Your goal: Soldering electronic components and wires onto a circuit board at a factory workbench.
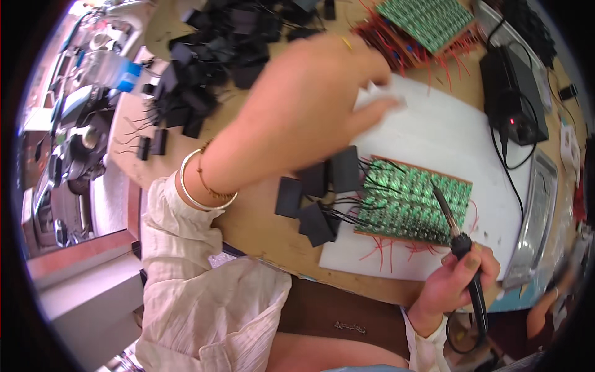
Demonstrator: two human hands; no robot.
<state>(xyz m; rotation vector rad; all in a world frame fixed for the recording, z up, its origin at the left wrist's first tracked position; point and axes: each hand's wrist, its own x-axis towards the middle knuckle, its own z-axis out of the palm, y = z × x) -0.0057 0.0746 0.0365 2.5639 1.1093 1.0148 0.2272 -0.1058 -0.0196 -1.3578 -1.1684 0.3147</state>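
My right hand (458, 282) grips a soldering iron (474, 282) by its black handle, and the iron's dark tip points over a green circuit board panel (409, 204). Whether the tip touches the panel I cannot tell. Black wires run from the panel's left side to several small black boxes (316, 223). Thin red wires stick out along its lower edge. My left hand (328, 93), smeared by motion, is raised above the table to the upper left of the panel. Its thumb and forefinger are apart, and nothing shows between them; the other fingers are hidden.
A white sheet (427, 124) lies under the panel. Many black boxes (186, 87) are heaped at the far left. Stacked green panels (427, 25) with red wires stand at the back. A black power unit (511, 93) with cords and a metal tray (533, 217) are on the right.
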